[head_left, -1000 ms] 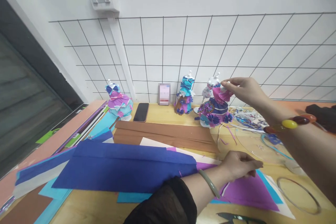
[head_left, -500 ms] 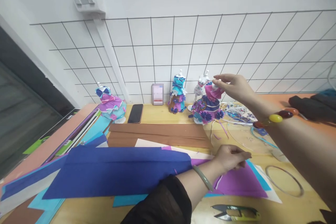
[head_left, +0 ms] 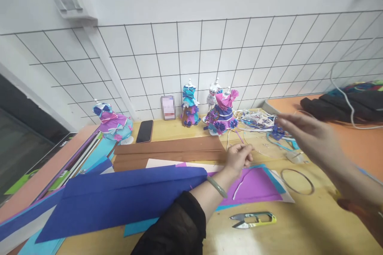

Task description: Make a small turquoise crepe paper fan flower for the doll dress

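My left hand is closed in a pinch above the purple sheet; whatever is between its fingertips is too small to make out. A short white string lies on that sheet below it. Blurred by motion, my right hand is raised near the pile of ribbon scraps, fingers reaching left; its grip is unclear. Left of the pile stands a small dress form in a pink and navy dress. Yellow-handled thread snips lie on the table in front.
A large navy sheet and brown strips cover the left and middle. Behind them are a dark phone, a lit phone, a turquoise-topped dress form and another far left. A ring lies at right.
My right hand has left the pink-topped dress form and moved right, towards the scrap pile. My left hand has risen slightly off the purple sheet. The view has turned right.
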Demonstrator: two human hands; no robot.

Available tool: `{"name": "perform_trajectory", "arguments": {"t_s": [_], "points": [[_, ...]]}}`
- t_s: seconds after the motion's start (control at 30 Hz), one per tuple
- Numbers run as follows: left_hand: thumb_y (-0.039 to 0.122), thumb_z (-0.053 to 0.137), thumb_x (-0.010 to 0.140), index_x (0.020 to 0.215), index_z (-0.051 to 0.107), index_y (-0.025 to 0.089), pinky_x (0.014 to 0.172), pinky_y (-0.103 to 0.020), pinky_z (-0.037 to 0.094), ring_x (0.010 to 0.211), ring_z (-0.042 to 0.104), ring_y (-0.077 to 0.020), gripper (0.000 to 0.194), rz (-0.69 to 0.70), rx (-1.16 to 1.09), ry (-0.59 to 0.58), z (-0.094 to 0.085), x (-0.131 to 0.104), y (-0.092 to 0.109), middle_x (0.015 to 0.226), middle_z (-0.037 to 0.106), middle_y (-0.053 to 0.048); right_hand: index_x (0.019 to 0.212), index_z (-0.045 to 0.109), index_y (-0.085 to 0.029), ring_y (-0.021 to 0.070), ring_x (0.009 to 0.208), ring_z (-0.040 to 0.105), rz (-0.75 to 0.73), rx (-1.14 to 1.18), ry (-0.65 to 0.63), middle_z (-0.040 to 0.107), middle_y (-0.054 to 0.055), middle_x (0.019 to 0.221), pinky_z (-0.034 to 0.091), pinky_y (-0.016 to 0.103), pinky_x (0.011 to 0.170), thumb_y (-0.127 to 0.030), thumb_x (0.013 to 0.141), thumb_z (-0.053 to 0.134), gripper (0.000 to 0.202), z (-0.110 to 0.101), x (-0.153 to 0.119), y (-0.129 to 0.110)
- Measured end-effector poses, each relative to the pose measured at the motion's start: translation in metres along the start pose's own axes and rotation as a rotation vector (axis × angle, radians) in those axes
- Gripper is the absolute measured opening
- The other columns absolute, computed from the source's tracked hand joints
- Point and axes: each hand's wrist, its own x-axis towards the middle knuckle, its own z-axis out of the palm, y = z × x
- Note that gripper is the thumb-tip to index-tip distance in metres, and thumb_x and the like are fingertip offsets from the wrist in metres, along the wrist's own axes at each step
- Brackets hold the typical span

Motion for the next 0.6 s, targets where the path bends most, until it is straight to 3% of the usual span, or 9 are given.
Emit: {"name": "perform_trajectory", "arguments": {"t_s": [0.07,0.13,0.2,0.27,0.4,0.5,0.6], "points": [[0.052,0.059,0.063,0.07,0.054,0.012,0.034,-0.017,0.017,0.032,0.029,-0.0014,0.04,0.072,-0.027,0.023,0.003,-0.001,0.009,0.046,0.043,0.006,0.089,0.064,-0.035,0.0298,0.086,0.063,0.057,-0.054,-0.141,0.069,0.003,0.09,0.05,0.044,0.076,-0.041,0.073,0.057,0.019,-0.005,-0.028,0.029],[0.051,0.056,0.066,0.069,0.053,0.013,0.034,-0.017,0.016,0.032,0.029,-0.0013,0.039,0.107,-0.045,0.0,0.008,-0.003,0.018,0.047,0.043,0.006,0.082,0.064,-0.04,0.0298,0.083,0.063,0.013,-0.066,-0.286,0.07,0.001,0.087,0.051,0.043,0.071,-0.041,0.073,0.055,0.013,-0.003,-0.054,0.053],[0.051,0.055,0.067,0.069,0.052,0.013,0.034,-0.017,0.017,0.033,0.029,-0.0014,0.039,0.091,-0.022,-0.02,0.012,-0.004,0.025,0.047,0.042,0.005,0.083,0.065,-0.038,0.0287,0.077,0.064,-0.108,-0.116,-0.46,0.07,0.003,0.085,0.053,0.041,0.063,-0.04,0.077,0.05,0.016,0.005,-0.075,0.067],[0.051,0.054,0.067,0.07,0.053,0.012,0.035,-0.017,0.018,0.034,0.03,-0.0018,0.039,0.061,0.046,-0.036,0.016,-0.006,0.031,0.048,0.043,0.005,0.089,0.066,-0.029,0.0258,0.078,0.064,-0.273,-0.165,-0.569,0.068,0.007,0.087,0.052,0.039,0.066,-0.033,0.08,0.045,0.023,0.016,-0.09,0.071],[0.049,0.053,0.07,0.077,0.057,0.011,0.036,-0.017,0.02,0.036,0.032,-0.0019,0.039,0.073,0.203,-0.117,0.016,-0.016,0.046,0.05,0.045,0.004,0.101,0.063,-0.024,0.0232,0.088,0.059,-0.577,-0.326,-0.601,0.064,0.01,0.096,0.048,0.039,0.075,-0.013,0.08,0.04,0.032,0.04,-0.104,0.062],[0.045,0.055,0.07,0.076,0.058,0.012,0.036,-0.016,0.022,0.037,0.034,-0.0017,0.033,0.087,0.351,-0.172,0.005,-0.028,0.063,0.051,0.047,0.004,0.092,0.064,-0.022,0.0218,0.083,0.058,-0.681,-0.433,-0.576,0.063,0.01,0.091,0.047,0.037,0.072,-0.008,0.078,0.042,0.03,0.054,-0.106,0.055],[0.039,0.06,0.067,0.072,0.058,0.013,0.037,-0.015,0.025,0.037,0.036,-0.0016,0.026,0.088,0.524,-0.206,-0.017,-0.043,0.081,0.052,0.05,0.003,0.085,0.064,-0.02,0.0206,0.078,0.058,-0.725,-0.447,-0.583,0.063,0.01,0.087,0.047,0.035,0.07,-0.009,0.079,0.043,0.025,0.057,-0.107,0.055]]}}
